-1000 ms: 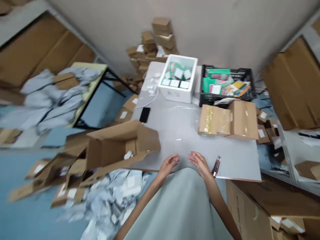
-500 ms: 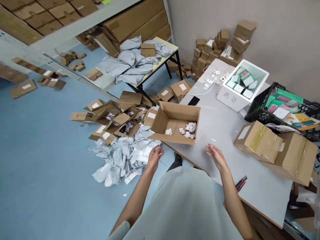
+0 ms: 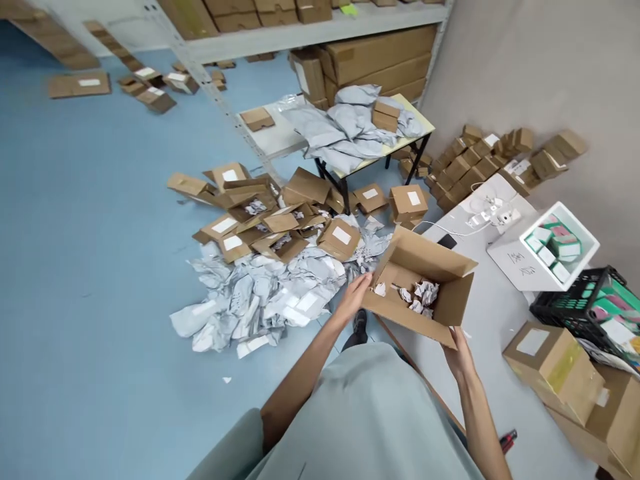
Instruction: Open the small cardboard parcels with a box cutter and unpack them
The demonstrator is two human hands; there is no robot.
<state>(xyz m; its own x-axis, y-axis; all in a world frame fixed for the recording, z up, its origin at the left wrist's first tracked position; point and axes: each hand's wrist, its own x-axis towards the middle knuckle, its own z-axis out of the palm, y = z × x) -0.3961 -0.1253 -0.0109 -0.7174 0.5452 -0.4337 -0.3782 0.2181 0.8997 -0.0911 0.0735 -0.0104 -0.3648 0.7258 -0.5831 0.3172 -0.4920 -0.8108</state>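
An open cardboard box [image 3: 440, 300] with crumpled white paper [image 3: 417, 295] inside sits tilted at the left edge of the grey table [image 3: 495, 320]. My left hand [image 3: 356, 297] grips the box's left end, fingers curled over its wall. My right hand [image 3: 457, 350] holds the box's near right corner from below.
A heap of grey mailer bags [image 3: 255, 300] and opened small cartons [image 3: 270, 220] covers the blue floor to the left. On the table stand a taped carton [image 3: 555, 363], a white foam box [image 3: 550, 250], a black crate [image 3: 585, 310], a phone [image 3: 447, 241] and red pens [image 3: 507, 439]. Shelving rises behind.
Both hands have gone from hovering open over the table to taking hold of the open box. The box has shifted toward the table's left edge and tilted. My view has swung left.
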